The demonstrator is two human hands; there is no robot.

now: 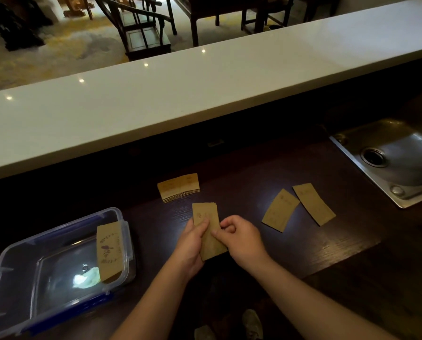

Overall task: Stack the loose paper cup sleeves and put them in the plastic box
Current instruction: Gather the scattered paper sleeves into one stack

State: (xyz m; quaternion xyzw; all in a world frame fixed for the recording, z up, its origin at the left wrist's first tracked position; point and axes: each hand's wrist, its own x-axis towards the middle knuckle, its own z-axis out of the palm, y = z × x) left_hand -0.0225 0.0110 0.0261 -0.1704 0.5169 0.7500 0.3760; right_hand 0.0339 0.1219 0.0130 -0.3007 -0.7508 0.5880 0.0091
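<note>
I am holding a small stack of sleeves (208, 229) at lower centre of the frame, my left hand (192, 244) gripping its left edge with the thumb on top, my right hand (242, 238) pinching its right edge with curled fingers. To do this step well, I judge I should be squaring the edges against each other before reaching for more, keeping the thumb pressing down so the flat paper is not fanning out. Above the stack a second sleeve pile (178, 187) is lying on the dark surface (303, 246), and to the right two loose sleeves (280, 211) (314, 204) are lying just beside each other, corners seemingly overlapping; those probably come next. At lower left the plastic box (13, 261) is sitting open, with one printed sleeve (109, 251) leaning against its right wall. A steel sink (399, 155) is sitting at the right edge, a long white counter (205, 94) is crossing the middle, and dark wooden chairs (143, 28) are standing on the pale floor beyond.
</note>
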